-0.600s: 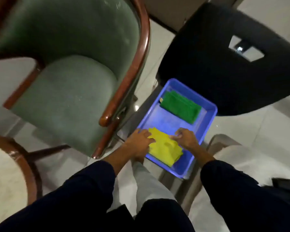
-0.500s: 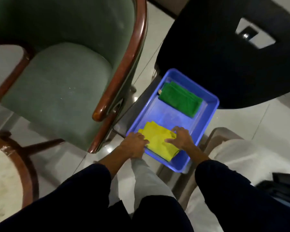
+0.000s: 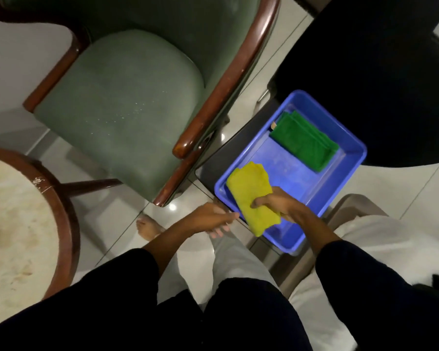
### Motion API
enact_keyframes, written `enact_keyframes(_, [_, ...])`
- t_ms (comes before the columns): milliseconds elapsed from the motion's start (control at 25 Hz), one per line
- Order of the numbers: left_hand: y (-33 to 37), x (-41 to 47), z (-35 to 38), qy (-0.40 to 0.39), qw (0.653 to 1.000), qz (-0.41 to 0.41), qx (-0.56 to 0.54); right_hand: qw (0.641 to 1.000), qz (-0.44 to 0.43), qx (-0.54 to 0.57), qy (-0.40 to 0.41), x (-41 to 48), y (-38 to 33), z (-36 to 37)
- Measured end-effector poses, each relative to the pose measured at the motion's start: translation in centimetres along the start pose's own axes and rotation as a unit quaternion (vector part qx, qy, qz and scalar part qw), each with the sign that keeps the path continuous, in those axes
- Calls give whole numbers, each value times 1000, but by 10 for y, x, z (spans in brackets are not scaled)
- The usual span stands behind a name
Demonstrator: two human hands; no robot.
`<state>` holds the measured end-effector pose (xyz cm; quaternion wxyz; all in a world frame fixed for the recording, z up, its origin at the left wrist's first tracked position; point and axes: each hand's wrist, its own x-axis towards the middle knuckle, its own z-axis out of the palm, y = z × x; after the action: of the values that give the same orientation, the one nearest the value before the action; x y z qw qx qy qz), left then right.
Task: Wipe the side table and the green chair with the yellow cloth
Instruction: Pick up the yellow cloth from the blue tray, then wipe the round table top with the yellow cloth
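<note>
A folded yellow cloth (image 3: 251,196) is lifted over the near left corner of a blue tray (image 3: 350,171), pinched in my right hand (image 3: 276,202). Just left of the tray hangs my left hand (image 3: 213,221), fingers loose, holding nothing and clear of the cloth. The green chair (image 3: 122,107), with a padded seat and brown wooden arms, fills the upper left. The round side table (image 3: 15,219), pale-topped with a dark wooden rim, lies at the lower left.
A folded green cloth (image 3: 304,141) lies in the far end of the tray. A black chair (image 3: 365,72) stands behind the tray at upper right. A white cushioned seat (image 3: 370,239) is at right. My bare foot (image 3: 147,228) rests on pale floor tiles.
My right hand has taken the yellow cloth and raised it off the tray floor. My left hand has let go and drawn back to the left. The view has shifted left.
</note>
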<state>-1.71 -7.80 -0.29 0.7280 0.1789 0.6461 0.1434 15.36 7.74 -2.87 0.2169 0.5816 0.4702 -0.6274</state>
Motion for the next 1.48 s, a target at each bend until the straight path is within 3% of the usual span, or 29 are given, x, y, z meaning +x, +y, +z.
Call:
enact_keyframes(80, [-11, -11, -8, -71, 975, -35, -207, 985, -37, 145, -83, -22, -30, 17])
enact_keyframes(120, [-19, -16, -16, -69, 948, -14, -311, 978, -57, 159, -126, -31, -45, 31])
enact_keyframes(200, [-41, -28, -44, -8, 868, 59, -493, 974, -64, 96, -197, -47, -74, 72])
enact_keyframes(240, [-55, -38, -64, 34, 835, 88, -543, 972, -53, 39, -224, -50, -86, 99])
enact_keyframes(280, [-70, -51, -85, 77, 822, 101, -555, 969, -43, -19, -244, -49, -95, 123])
enact_keyframes(400, [-142, -101, -152, 212, 823, 100, -517, 954, -68, -164, -243, -35, -125, 208])
enact_keyframes(520, [-237, -155, -210, 306, 817, 83, -481, 950, -169, -239, -110, -10, -159, 309])
enact_keyframes(640, [-301, -176, -229, 351, 793, 96, -488, 928, -263, -263, -7, 10, -197, 403])
enact_keyframes(720, [-325, -175, -228, 387, 771, 94, -497, 887, -360, -288, 41, 20, -218, 449])
enact_keyframes(760, [-338, -171, -227, 410, 771, 92, -478, 844, -410, -333, 89, 25, -222, 470])
enact_keyframes(840, [-368, -161, -229, 532, 791, 31, -300, 741, -454, -450, 206, 36, -209, 508])
enact_keyframes(880, [-384, -157, -236, 608, 772, -10, -184, 731, -442, -467, 229, 40, -192, 525])
enact_keyframes(960, [-406, -151, -267, 696, 716, -45, -26, 767, -390, -464, 210, 49, -157, 560])
enact_keyframes(1080, [-437, -130, -331, 690, 706, -91, 132, 803, -318, -455, 219, 70, -145, 607])
enact_keyframes(1200, [-461, -105, -356, 702, 674, -133, 187, 760, -346, -474, 278, 98, -185, 628])
enact_keyframes(1280, [-471, -96, -356, 724, 650, -125, 194, 710, -400, -521, 254, 123, -233, 639])
enact_keyframes(1400, [-476, -95, -356, 750, 631, -84, 180, 672, -469, -536, 203, 154, -319, 693])
enact_keyframes(1480, [-474, -97, -357, 759, 620, -81, 179, 630, -503, -564, 182, 156, -339, 731])
